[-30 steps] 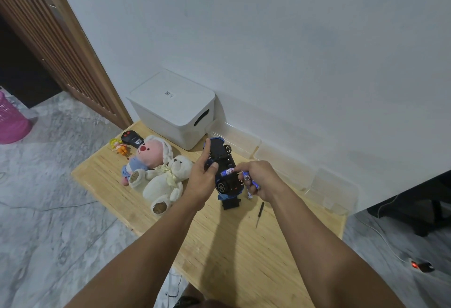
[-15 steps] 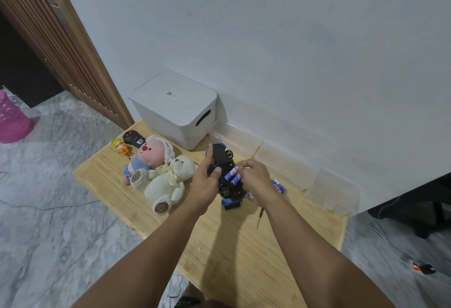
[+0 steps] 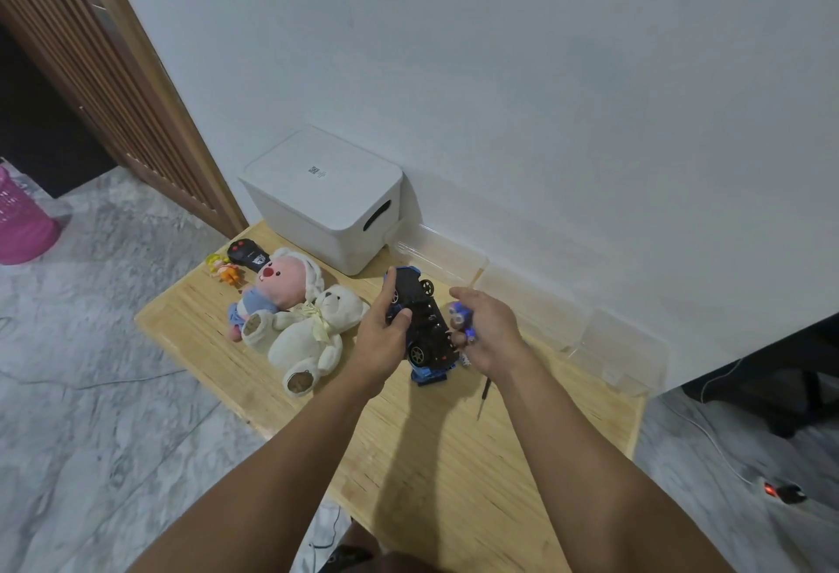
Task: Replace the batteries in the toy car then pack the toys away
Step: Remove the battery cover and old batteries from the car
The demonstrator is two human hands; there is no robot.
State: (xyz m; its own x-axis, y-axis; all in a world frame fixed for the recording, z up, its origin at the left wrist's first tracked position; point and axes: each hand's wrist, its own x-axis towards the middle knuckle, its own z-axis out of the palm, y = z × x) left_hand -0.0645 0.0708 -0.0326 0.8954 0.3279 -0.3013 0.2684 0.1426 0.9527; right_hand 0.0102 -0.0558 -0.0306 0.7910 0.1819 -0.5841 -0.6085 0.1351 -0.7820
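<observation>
Above the table (image 3: 454,472), left hand (image 3: 383,338) grips toy car (image 3: 422,322) (underside up), right hand (image 3: 488,329) pinches batteries (image 3: 459,312).

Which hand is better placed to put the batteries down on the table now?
The right hand, probably. It already pinches the batteries beside the toy car. The left hand grips the car, held underside up above the table.

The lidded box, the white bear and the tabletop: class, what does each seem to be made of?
Lidded box: likely white plastic, matte, with smooth moulded corners and a cut-out handle slot.
White bear: soft plush fabric, fuzzy surface, apparently a ribbon bow at the neck.
Tabletop: pale wood, probably bamboo or laminate, with fine parallel grain strips.
</observation>
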